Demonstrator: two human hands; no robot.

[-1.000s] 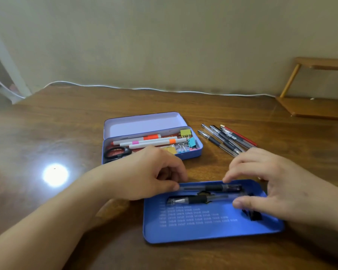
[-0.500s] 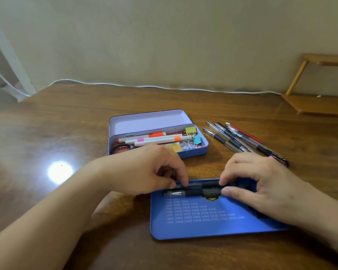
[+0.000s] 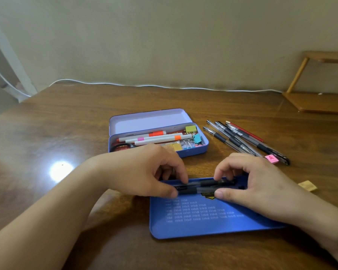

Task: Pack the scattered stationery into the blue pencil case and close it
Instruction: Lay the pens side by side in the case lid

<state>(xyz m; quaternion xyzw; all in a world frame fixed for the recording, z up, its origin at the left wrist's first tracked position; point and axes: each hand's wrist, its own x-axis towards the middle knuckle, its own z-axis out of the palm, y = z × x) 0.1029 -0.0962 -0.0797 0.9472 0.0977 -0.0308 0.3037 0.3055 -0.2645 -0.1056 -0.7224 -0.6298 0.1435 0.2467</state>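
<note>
A flat blue tray [image 3: 203,225] with white print lies in front of me on the wooden table. Two black pens [image 3: 201,187] lie side by side across its far part. My left hand [image 3: 144,172] pinches their left ends and my right hand [image 3: 250,182] pinches their right part. Behind them stands the open blue pencil case [image 3: 195,151], its lid [image 3: 146,121] tilted back. It holds white markers, scissors, binder clips and sticky notes. Several loose pens [image 3: 240,139] lie to its right.
A pink eraser [image 3: 271,158] lies at the near end of the loose pens. A small yellow paper [image 3: 307,186] sits right of my right hand. A wooden stand [image 3: 318,102] occupies the far right corner. A white cable [image 3: 164,86] runs along the wall.
Both hands have drawn closer together on the two pens and gathered them side by side. The view has shifted a little, showing the pink eraser and yellow paper.
</note>
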